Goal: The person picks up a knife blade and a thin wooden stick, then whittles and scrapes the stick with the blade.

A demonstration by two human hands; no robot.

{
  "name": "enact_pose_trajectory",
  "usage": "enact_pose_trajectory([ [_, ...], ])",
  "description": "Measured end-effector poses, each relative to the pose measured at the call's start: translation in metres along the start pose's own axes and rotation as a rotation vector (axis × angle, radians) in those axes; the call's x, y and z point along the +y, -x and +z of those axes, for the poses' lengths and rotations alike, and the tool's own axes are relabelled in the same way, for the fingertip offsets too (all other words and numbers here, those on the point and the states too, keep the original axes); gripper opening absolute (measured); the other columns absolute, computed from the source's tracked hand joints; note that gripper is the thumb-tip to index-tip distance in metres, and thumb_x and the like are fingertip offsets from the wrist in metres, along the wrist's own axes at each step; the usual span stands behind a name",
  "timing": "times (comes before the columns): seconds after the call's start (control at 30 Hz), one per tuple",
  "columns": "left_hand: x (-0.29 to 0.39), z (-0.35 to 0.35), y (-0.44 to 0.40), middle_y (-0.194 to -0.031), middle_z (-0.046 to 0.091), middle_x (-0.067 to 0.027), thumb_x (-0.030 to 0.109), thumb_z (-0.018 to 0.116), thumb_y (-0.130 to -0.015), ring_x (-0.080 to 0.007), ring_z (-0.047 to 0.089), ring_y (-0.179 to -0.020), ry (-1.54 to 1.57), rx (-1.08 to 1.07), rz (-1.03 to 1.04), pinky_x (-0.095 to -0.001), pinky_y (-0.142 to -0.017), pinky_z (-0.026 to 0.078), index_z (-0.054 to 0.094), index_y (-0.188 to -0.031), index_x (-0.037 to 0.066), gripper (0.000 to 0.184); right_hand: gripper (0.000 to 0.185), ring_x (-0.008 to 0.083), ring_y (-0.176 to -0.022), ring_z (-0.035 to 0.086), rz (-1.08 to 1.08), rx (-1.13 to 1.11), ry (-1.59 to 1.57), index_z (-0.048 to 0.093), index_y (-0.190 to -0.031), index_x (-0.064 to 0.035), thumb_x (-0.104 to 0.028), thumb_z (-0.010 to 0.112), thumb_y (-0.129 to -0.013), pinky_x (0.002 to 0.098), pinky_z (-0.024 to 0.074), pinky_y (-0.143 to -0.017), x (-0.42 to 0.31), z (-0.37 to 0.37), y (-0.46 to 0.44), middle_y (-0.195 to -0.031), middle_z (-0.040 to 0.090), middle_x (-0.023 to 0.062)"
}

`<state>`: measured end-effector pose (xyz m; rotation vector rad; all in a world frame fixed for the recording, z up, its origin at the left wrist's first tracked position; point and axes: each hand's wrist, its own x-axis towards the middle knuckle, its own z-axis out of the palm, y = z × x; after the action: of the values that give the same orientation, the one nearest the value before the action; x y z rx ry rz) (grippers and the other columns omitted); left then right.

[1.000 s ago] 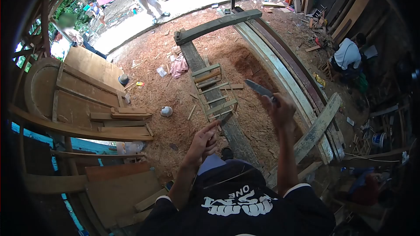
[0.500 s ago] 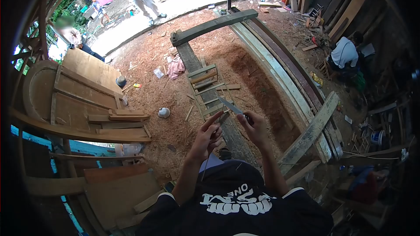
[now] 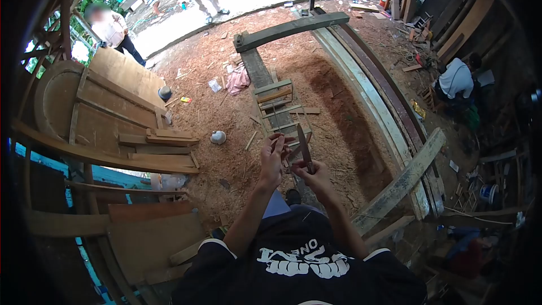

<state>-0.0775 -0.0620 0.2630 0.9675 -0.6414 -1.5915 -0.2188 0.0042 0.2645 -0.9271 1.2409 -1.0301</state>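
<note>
Raised in front of my chest, my left hand [image 3: 272, 161] pinches a thin strip [image 3: 280, 128] that looks like a sliver of wood. Close to its right, my right hand [image 3: 315, 179] is wrapped round the handle of a knife [image 3: 304, 148], whose blade points up and away from me. The fingertips of both hands are near each other. Beyond them a small slatted wooden frame [image 3: 274, 91] lies across a long dark plank [image 3: 261, 74]. Whether the blade touches the strip cannot be made out.
Long boards [image 3: 367, 87] run along the right, with a slanting plank [image 3: 402, 181] over them. Wooden panels [image 3: 107, 107] stand at the left. A white round container [image 3: 218, 137] sits on shavings. One person [image 3: 456, 78] crouches at the right; others are at the back.
My right hand has come in from the right and turned the knife from pointing left to pointing up. My left hand has risen slightly with the strip. The view has shifted a little.
</note>
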Motion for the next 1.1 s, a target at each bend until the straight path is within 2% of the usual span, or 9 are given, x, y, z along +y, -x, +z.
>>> enact_pose_trajectory([
  [0.13,-0.005,-0.017,-0.024,-0.107,0.066,-0.0146,0.016,0.053,-0.103,-0.0090,0.059,-0.077,0.011,0.063,-0.001,-0.0240,-0.075,0.055,0.049,-0.116,0.004,0.019,0.025,-0.0001,-0.054,0.044,0.045,0.019,-0.026,0.073,-0.101,-0.0054,-0.025,0.078,-0.086,0.0196,0.0312,-0.048,0.029,0.011,-0.022,-0.067,0.060,-0.0077],
  [0.23,-0.008,-0.034,-0.045,-0.109,0.066,-0.0152,0.017,0.053,-0.103,-0.0097,0.060,-0.079,0.006,0.054,-0.015,-0.0245,-0.075,0.055,0.049,-0.117,0.003,0.020,0.023,-0.0002,-0.055,0.043,-0.050,0.094,-0.007,0.073,-0.099,-0.0047,-0.023,0.078,-0.087,0.0200,0.0312,-0.048,0.044,0.022,-0.047,-0.069,0.061,-0.0069],
  [0.37,-0.011,-0.050,-0.080,-0.111,0.067,-0.0152,0.019,0.056,-0.102,-0.0121,0.063,-0.082,-0.067,0.086,-0.071,-0.0274,-0.079,0.054,0.049,-0.118,0.002,0.024,0.021,0.0003,-0.059,0.045,0.078,0.001,0.005,0.073,-0.100,-0.0026,-0.020,0.076,-0.088,0.0204,0.0343,-0.052,0.046,0.024,-0.087,-0.074,0.064,-0.0050],
  [0.57,-0.046,-0.090,-0.166,-0.110,0.071,-0.0134,0.021,0.055,-0.102,-0.0168,0.066,-0.088,-0.073,0.141,-0.090,-0.0333,-0.087,0.051,0.054,-0.116,0.001,0.024,0.018,0.0001,-0.062,0.046,0.196,0.043,0.015,0.073,-0.098,-0.0023,-0.017,0.075,-0.088,0.0210,0.0347,-0.054,0.075,0.037,-0.187,-0.076,0.065,-0.0045],
  [0.67,-0.066,-0.118,-0.210,-0.120,0.067,-0.0144,0.024,0.054,-0.103,-0.0211,0.064,-0.102,-0.247,0.129,-0.044,-0.0345,-0.096,0.047,0.051,-0.125,0.001,0.032,0.017,0.0009,-0.058,0.045,0.194,0.090,-0.016,0.073,-0.097,-0.0023,-0.017,0.075,-0.087,0.0210,0.0315,-0.051,0.110,0.039,-0.234,-0.079,0.067,-0.0032],
  [0.77,-0.094,-0.145,-0.242,-0.134,0.058,-0.0165,0.025,0.056,-0.100,-0.0272,0.054,-0.121,-0.424,0.263,0.109,-0.0376,-0.107,0.039,0.048,-0.135,0.003,0.042,0.017,0.0007,-0.056,0.044,0.175,0.136,-0.002,0.073,-0.096,-0.0022,-0.017,0.076,-0.088,0.0208,0.0293,-0.049,0.143,0.034,-0.284,-0.080,0.068,-0.0030],
  [0.87,-0.113,-0.183,-0.246,-0.143,0.048,-0.0182,0.023,0.059,-0.097,-0.0305,0.041,-0.134,-0.916,0.239,0.202,-0.0408,-0.112,0.032,0.046,-0.141,0.006,0.049,0.017,0.0002,-0.056,0.042,0.173,0.143,0.022,0.074,-0.095,-0.0026,-0.016,0.077,-0.087,0.0201,0.0285,-0.048,0.163,0.030,-0.323,-0.078,0.068,-0.0017],
  [0.97,-0.133,-0.196,-0.239,-0.144,0.047,-0.0175,0.021,0.059,-0.095,-0.0326,0.037,-0.136,-1.021,0.260,0.250,-0.0419,-0.114,0.029,0.046,-0.142,0.006,0.051,0.018,0.0005,-0.053,0.043,0.145,0.127,0.052,0.073,-0.093,-0.0025,-0.017,0.079,-0.085,0.0203,0.0301,-0.047,0.188,0.028,-0.349,-0.078,0.069,0.0003],
  [1.1,-0.134,-0.194,-0.229,-0.144,0.044,-0.0189,0.019,0.057,-0.097,-0.0312,0.039,-0.136,-0.930,0.228,0.149,-0.0400,-0.114,0.029,0.038,-0.149,0.006,0.057,0.020,0.0016,-0.055,0.045,0.212,0.094,0.043,0.074,-0.093,-0.0007,-0.018,0.079,-0.084,0.0206,0.0343,-0.049,0.183,0.029,-0.355,-0.078,0.069,0.0013],
])
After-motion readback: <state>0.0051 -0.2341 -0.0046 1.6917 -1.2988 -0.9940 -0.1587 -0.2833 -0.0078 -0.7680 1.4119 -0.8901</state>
